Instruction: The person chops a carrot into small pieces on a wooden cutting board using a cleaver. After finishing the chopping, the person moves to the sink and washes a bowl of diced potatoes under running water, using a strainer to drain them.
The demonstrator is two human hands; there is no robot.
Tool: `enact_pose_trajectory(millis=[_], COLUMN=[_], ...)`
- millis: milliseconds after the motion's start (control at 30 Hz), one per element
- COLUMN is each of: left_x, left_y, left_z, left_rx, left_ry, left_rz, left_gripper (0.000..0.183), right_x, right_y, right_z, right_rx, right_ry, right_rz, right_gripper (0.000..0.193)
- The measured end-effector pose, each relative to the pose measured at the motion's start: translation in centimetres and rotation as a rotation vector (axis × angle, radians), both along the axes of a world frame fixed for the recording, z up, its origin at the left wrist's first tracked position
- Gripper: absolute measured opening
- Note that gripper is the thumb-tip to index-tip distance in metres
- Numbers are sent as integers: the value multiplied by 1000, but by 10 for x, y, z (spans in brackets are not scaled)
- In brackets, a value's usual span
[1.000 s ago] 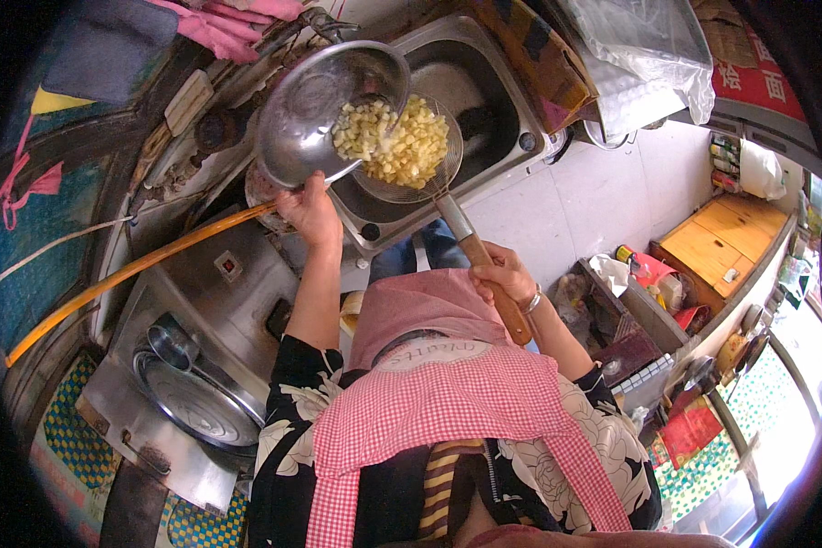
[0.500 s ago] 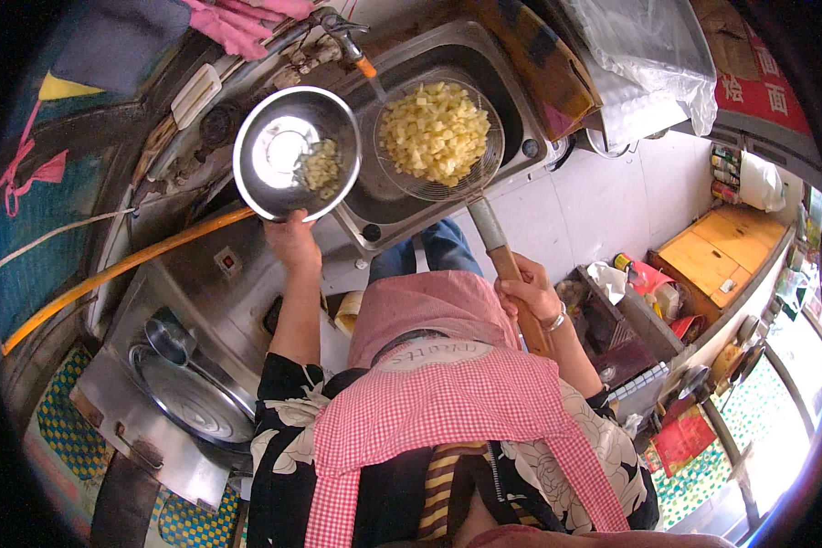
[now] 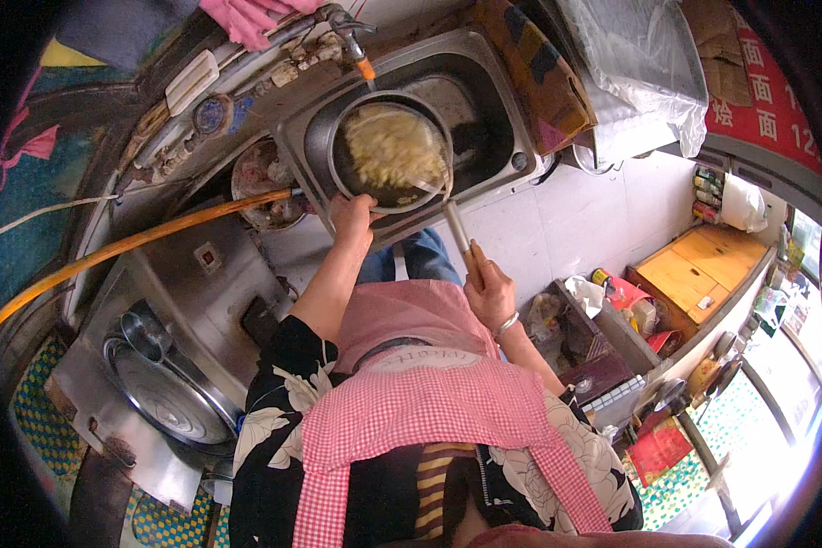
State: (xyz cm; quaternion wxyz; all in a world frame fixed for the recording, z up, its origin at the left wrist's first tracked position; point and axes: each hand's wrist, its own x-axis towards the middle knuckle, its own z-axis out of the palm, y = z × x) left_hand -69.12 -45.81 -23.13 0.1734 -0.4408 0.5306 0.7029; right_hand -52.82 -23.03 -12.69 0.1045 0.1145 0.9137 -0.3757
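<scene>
My left hand grips the near rim of a round steel bowl, which is held over the left part of the sink. My right hand is closed round the handle of a long-handled wire skimmer. The skimmer's head is over the bowl, its mesh mostly hidden and blurred. Pale yellow diced pieces, probably potato, are smeared by motion in or just above the bowl. Close above the bowl's far rim is the tap with an orange nozzle.
A cardboard box and a plastic-covered metal container stand right of the sink. A long wooden pole slants in from the left above a steel counter. At lower left lie a ladle and a round steel lid.
The bowl has moved right, over the sink. The skimmer has shifted left and down toward it, and its pile of pieces is now at the bowl, blurred.
</scene>
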Motion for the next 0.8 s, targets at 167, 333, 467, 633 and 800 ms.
enact_pose_trajectory(millis=[167,333,467,633,800], left_x=[10,11,0,-20,-32], left_y=[-13,-20,-15,0,7], left_z=[-42,-88,-101,-99,-127], left_rx=[169,144,58,-16,-18], left_ry=[-12,-3,-140,-148,-241], left_rz=[69,96,-12,84,51], left_gripper=[30,32,36,31,49], right_x=[0,-3,-2,0,-27], right_y=[0,10,10,5,17], right_z=[-14,-15,-13,-8,-35], right_rx=[285,363,187,-65,-293], right_ry=[173,283,115,-121,-348], right_rz=[150,172,74,-294,-534], right_gripper=[76,72,66,67,68])
